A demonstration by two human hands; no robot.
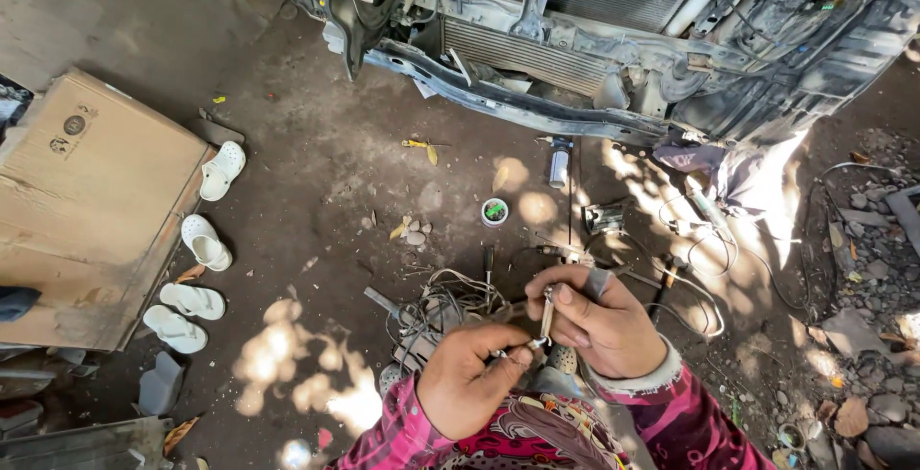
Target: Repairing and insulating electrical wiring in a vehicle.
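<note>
My left hand and my right hand meet low in the middle of the view, both in pink patterned sleeves. The right hand grips a thin metal tool held upright. The left hand pinches a small part or wire end at the tool's lower tip. Just beyond the hands a tangle of grey wires lies on the dirt ground.
A car's stripped front end with radiator fills the top. A spray can, a small round tin and loose cables lie on the ground. A cardboard box and white slippers sit at left; stones lie at right.
</note>
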